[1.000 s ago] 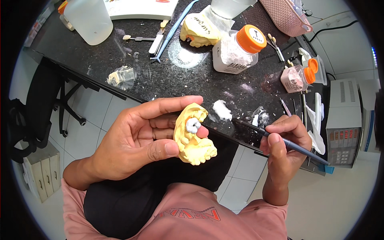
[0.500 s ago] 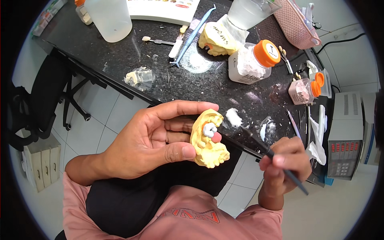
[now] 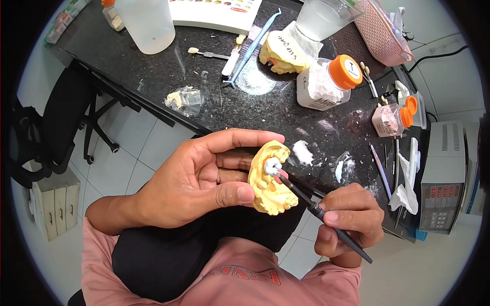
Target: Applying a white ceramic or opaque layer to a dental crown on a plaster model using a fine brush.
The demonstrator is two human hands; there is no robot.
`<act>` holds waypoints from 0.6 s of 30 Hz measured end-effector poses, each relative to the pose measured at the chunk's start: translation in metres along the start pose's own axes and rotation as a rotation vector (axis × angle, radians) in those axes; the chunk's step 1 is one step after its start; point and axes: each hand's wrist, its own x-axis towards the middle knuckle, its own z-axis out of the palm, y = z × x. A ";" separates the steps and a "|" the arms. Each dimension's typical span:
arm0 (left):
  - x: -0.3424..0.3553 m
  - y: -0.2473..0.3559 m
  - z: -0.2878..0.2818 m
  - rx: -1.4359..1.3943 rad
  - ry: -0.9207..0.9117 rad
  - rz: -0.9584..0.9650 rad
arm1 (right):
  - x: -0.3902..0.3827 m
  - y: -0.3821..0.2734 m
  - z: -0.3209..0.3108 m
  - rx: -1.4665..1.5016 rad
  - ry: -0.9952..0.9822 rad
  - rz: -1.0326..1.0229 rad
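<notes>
Between the thumb and fingers of my left hand [image 3: 204,173] is a yellow plaster dental model [image 3: 270,189], held upright on its side with its teeth turned to the right. A grey-white crown [image 3: 272,166] sits on it, with a pinkish patch beside it. My right hand [image 3: 352,219] pinches a dark brush [image 3: 311,206] like a pen. Its tip meets the model at or just under the crown; whether it touches the crown itself I cannot tell. On the black worktop beyond the model lies a smear of white paste [image 3: 303,153], with a second pale dab [image 3: 340,171] farther right.
A powder jar with orange lid [image 3: 326,84], another yellow model [image 3: 283,52], a blue double-ended tool [image 3: 253,48] and a cup of water [image 3: 326,20] stand or lie at the back. A smaller pink jar [image 3: 392,120] and crumpled tissue [image 3: 406,191] are right; a grey control unit [image 3: 443,176] stands beyond.
My right hand has moved left and slightly down, bringing the brush tip from the white paste to the model near the crown. My left hand still holds the model.
</notes>
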 end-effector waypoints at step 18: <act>0.000 0.001 0.000 0.004 -0.013 -0.008 | -0.001 0.001 0.001 0.012 0.007 -0.018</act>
